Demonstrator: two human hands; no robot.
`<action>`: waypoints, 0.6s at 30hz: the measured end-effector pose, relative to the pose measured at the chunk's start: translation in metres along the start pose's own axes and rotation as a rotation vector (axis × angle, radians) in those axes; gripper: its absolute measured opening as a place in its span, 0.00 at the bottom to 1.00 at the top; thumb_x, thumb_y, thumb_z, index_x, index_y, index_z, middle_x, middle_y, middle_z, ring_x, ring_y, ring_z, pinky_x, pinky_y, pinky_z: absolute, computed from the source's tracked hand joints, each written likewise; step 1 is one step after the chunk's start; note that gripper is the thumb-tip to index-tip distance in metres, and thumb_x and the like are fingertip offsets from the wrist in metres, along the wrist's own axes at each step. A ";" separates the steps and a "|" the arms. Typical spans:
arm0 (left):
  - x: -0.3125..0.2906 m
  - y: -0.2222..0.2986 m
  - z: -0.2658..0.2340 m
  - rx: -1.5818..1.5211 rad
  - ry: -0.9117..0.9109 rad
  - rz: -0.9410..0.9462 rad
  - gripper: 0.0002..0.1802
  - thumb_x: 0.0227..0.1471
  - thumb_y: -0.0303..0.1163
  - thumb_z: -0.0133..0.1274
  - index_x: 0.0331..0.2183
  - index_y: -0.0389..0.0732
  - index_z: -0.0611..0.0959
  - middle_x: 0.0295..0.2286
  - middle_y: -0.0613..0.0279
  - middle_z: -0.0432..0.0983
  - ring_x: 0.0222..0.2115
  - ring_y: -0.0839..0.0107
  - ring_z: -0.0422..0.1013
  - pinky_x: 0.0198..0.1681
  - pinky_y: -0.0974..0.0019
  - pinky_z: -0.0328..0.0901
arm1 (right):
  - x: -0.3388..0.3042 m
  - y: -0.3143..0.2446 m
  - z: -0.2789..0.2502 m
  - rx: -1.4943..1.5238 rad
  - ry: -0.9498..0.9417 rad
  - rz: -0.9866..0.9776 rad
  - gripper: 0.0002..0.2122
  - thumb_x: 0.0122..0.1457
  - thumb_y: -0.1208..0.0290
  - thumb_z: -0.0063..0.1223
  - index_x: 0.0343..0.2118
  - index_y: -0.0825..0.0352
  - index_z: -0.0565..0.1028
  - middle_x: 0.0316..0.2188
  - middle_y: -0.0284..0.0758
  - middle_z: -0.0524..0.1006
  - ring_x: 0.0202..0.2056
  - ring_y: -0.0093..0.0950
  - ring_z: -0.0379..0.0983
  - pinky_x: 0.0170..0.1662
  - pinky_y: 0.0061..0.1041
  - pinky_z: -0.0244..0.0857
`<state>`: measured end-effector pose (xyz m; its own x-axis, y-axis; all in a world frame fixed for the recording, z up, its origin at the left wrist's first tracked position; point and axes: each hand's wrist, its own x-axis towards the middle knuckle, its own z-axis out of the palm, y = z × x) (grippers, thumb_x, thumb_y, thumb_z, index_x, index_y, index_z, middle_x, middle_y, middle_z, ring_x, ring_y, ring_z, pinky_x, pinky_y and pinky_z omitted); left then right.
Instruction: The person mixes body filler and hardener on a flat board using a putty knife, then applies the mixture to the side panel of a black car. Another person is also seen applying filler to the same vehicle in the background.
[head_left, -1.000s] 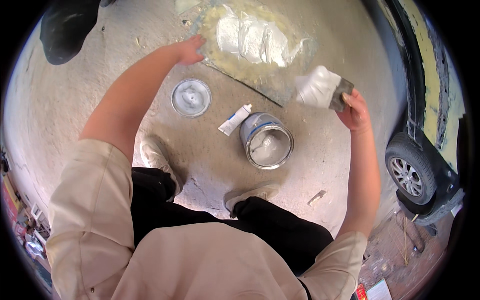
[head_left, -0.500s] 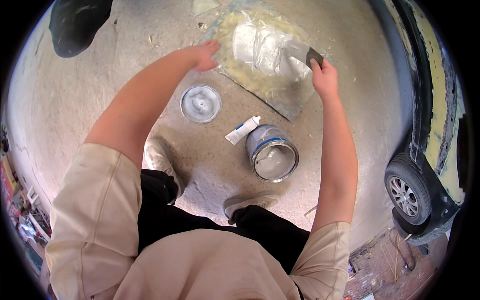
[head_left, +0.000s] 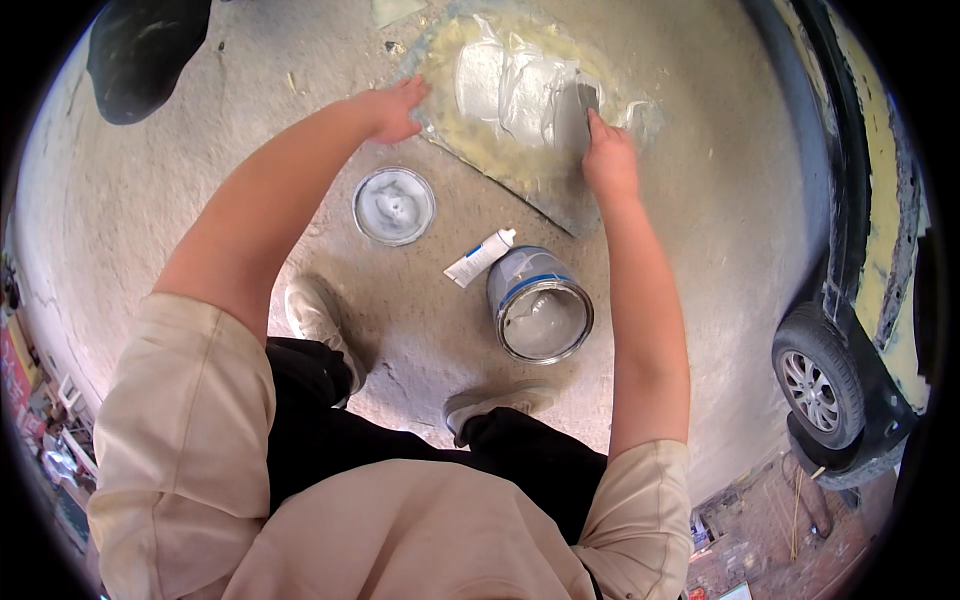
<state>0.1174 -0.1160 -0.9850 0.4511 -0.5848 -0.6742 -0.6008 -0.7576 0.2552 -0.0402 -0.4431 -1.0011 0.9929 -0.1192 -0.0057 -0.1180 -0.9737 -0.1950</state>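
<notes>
My right hand [head_left: 611,160] grips a dark, flat putty spreader [head_left: 587,97], its blade against the right part of a thick pale-grey putty mass [head_left: 510,85]. That putty lies on a flat mixing board [head_left: 520,180] smeared with yellowish residue. My left hand [head_left: 396,108] rests at the board's left edge, fingers spread, holding nothing. Nearer to me, an open can [head_left: 543,318] tilts toward me with grey putty inside. Beside it lies a white tube [head_left: 480,257] with a blue band. A round lid [head_left: 394,206] coated in grey putty sits below my left hand.
On the right stands a car body panel [head_left: 890,200] with yellow filler patches, and a wheel [head_left: 817,377] below it. A dark shape [head_left: 147,58] is at the top left. My shoes [head_left: 318,315] stand close to the lid and can. Clutter [head_left: 55,440] fills the left rim.
My right hand has moved left with the spreader, which now stands steeper against the putty. A putty streak shows right of it. My left hand stays at the board's edge.
</notes>
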 end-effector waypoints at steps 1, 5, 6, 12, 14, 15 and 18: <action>-0.001 -0.001 -0.004 -0.010 0.003 0.002 0.40 0.51 0.38 0.45 0.62 0.44 0.50 0.64 0.56 0.39 0.64 0.62 0.42 0.61 0.57 0.51 | -0.002 0.000 0.001 -0.010 -0.024 0.005 0.23 0.50 0.81 0.44 0.52 0.66 0.69 0.47 0.36 0.75 0.45 0.37 0.70 0.50 0.31 0.65; 0.005 -0.001 0.000 0.028 0.010 -0.014 0.40 0.51 0.38 0.45 0.62 0.44 0.49 0.64 0.56 0.38 0.64 0.62 0.42 0.62 0.58 0.51 | -0.016 0.000 -0.003 -0.029 -0.135 0.032 0.24 0.50 0.82 0.43 0.54 0.67 0.67 0.49 0.37 0.73 0.46 0.38 0.69 0.51 0.31 0.64; 0.004 -0.001 -0.001 0.022 0.006 -0.017 0.40 0.51 0.38 0.45 0.62 0.44 0.49 0.64 0.56 0.38 0.64 0.62 0.42 0.62 0.58 0.50 | -0.019 -0.001 -0.004 -0.028 -0.166 0.040 0.25 0.50 0.82 0.43 0.54 0.67 0.66 0.49 0.38 0.73 0.47 0.38 0.69 0.51 0.31 0.64; 0.010 0.005 -0.003 0.079 0.029 -0.050 0.40 0.52 0.39 0.45 0.62 0.44 0.48 0.64 0.56 0.37 0.64 0.62 0.41 0.62 0.59 0.51 | -0.042 0.003 0.006 -0.140 -0.203 -0.054 0.25 0.50 0.80 0.44 0.55 0.67 0.65 0.53 0.40 0.70 0.46 0.38 0.69 0.51 0.30 0.64; 0.010 0.009 -0.004 0.095 0.020 -0.068 0.40 0.52 0.39 0.44 0.63 0.45 0.48 0.64 0.56 0.37 0.64 0.62 0.41 0.62 0.59 0.51 | -0.046 0.005 0.004 -0.169 -0.232 -0.076 0.25 0.51 0.79 0.43 0.56 0.68 0.64 0.53 0.40 0.70 0.46 0.38 0.68 0.51 0.29 0.65; 0.010 0.010 -0.004 0.103 0.015 -0.077 0.40 0.53 0.40 0.44 0.63 0.45 0.48 0.64 0.56 0.36 0.64 0.62 0.40 0.62 0.59 0.51 | -0.048 0.006 0.002 -0.183 -0.246 -0.087 0.25 0.52 0.79 0.43 0.56 0.68 0.64 0.53 0.40 0.69 0.46 0.38 0.68 0.50 0.29 0.65; 0.010 0.012 -0.004 0.129 0.013 -0.085 0.40 0.53 0.40 0.44 0.63 0.45 0.47 0.64 0.56 0.36 0.64 0.61 0.40 0.62 0.58 0.51 | -0.061 0.008 -0.006 -0.188 -0.262 -0.131 0.25 0.53 0.78 0.42 0.57 0.68 0.62 0.54 0.40 0.68 0.47 0.37 0.68 0.49 0.29 0.67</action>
<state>0.1174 -0.1320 -0.9862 0.5123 -0.5244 -0.6801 -0.6393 -0.7617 0.1057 -0.1019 -0.4448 -0.9960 0.9677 0.0399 -0.2489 0.0342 -0.9990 -0.0272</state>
